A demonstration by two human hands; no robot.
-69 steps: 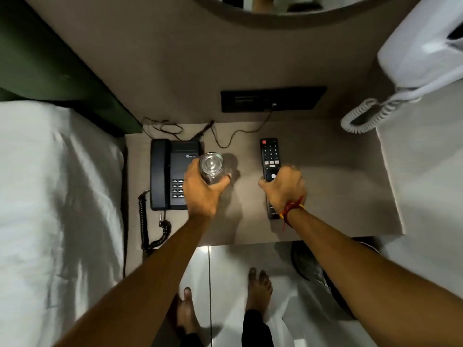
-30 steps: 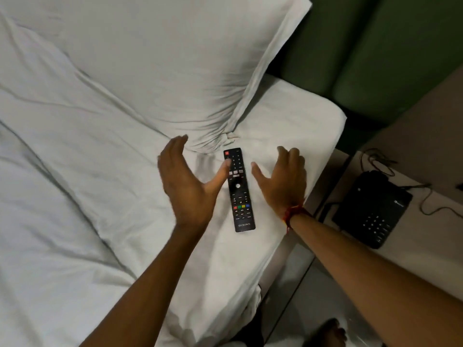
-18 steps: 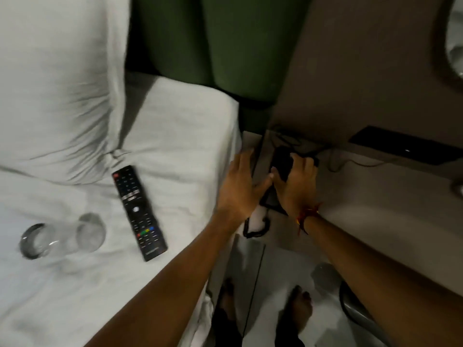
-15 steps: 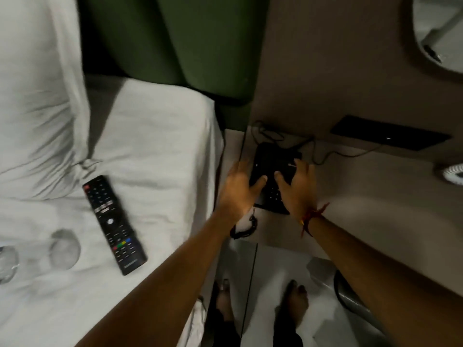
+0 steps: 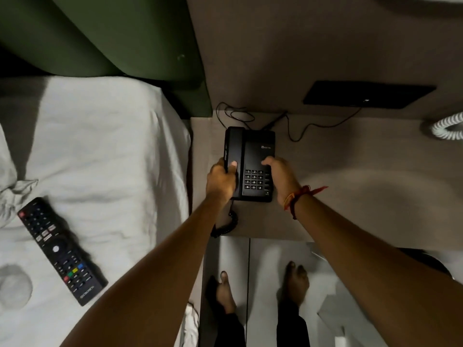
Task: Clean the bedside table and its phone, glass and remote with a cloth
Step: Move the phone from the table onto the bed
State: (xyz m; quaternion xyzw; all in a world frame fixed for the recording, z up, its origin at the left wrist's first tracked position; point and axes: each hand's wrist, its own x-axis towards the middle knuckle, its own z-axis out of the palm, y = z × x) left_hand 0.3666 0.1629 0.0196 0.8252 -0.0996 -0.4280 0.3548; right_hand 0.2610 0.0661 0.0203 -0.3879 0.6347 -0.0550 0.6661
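**Both hands on the black phone at the desk**

Head view: The black desk phone (image 5: pixel 250 156) is seen on the left part of the beige desk (image 5: pixel 350 186), close to the wall. Its handset lies in the cradle on the left side, and the keypad is on the right side. The left hand (image 5: pixel 221 180) is closed around the left edge of the phone at the handset, with the thumb laid on top of the handset. The right hand (image 5: pixel 281 177) is gripping the right edge of the phone body, with the fingers bent over the side next to the keypad. A red and yellow thread bracelet (image 5: pixel 297 197) is worn on the right wrist. The coiled cord (image 5: pixel 226 225) hangs from the front of the phone to the front edge of the desk, and thin black cables (image 5: pixel 298 132) lie behind the phone along the wall.

The remote (image 5: pixel 61 250) is placed on the white bed sheet (image 5: pixel 105 156) at the left, well apart from the desk, with its buttons facing up. The glass (image 5: pixel 13 288) is lying on the sheet near the lower left border, just beside the remote; it is blurred. A green headboard (image 5: pixel 112 36) is seen above the bed. A white coiled cord (image 5: pixel 444 127) is visible at the right border. Two bare feet are seen on the floor (image 5: pixel 265 254) under the desk.
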